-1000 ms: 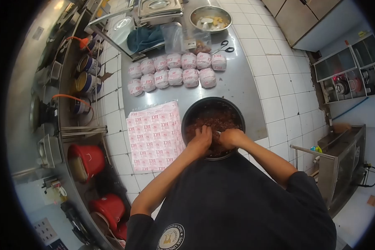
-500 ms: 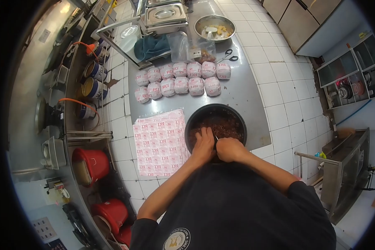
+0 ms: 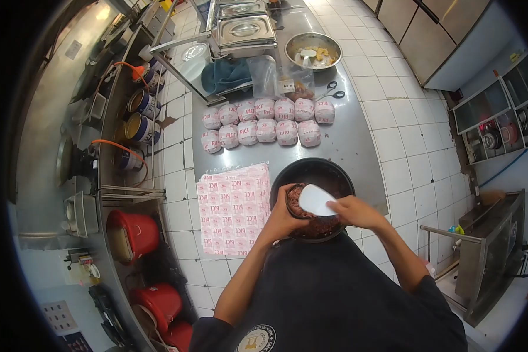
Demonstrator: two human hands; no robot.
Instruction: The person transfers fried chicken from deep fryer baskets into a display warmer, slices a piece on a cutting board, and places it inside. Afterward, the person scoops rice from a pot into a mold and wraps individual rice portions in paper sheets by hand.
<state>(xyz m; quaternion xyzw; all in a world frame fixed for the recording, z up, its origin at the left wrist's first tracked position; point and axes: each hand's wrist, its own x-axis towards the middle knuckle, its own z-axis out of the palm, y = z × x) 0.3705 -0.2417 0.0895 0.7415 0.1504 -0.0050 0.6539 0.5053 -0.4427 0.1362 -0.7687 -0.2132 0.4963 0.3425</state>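
Observation:
A dark round pot (image 3: 328, 167) holds a reddish-brown food. Over its left side, my left hand (image 3: 282, 218) is wrapped round a small dark bowl (image 3: 292, 202) filled with the same food. My right hand (image 3: 356, 212) grips a white scoop (image 3: 317, 200), whose broad face lies over the bowl's right part. Left of the pot is a stack of printed wrapping paper (image 3: 233, 211). Two rows of wrapped bundles (image 3: 266, 130) sit beyond the paper and pot.
Scissors (image 3: 332, 91) and plastic bags (image 3: 296, 82) lie behind the bundles. Farther back stand a metal bowl (image 3: 322, 64) with food and a lidded steel tray (image 3: 246, 30). Red buckets (image 3: 142, 230) are at the left, and a metal cart (image 3: 487, 252) at the right.
Both hands have risen from inside the pot. The small filled bowl in my left hand and the white scoop in my right now show clearly. The whole view has shifted slightly.

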